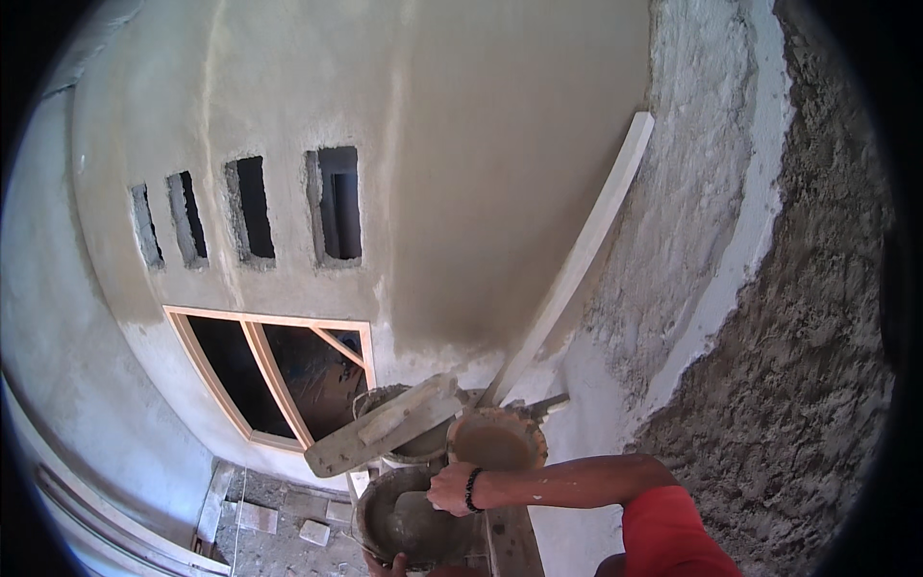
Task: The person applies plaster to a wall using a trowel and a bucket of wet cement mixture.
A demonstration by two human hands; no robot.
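My right hand, with a dark beaded bracelet at the wrist, is closed over a bucket of wet grey mortar. Beside its fingers a grey, rounded trowel-like tool lies against the mortar; the handle is hidden in my grip. At the near rim of the same bucket, the fingers of my left hand are wrapped on the edge, mostly cut off by the picture's lower border. Just beyond, a mortar-smeared wooden float rests across another bucket.
An orange-rimmed bucket of brownish liquid stands right of the float. A long pale straightedge leans on the plastered wall. Left are a wooden window frame and several slots. Rough unplastered wall is at right; blocks lie below.
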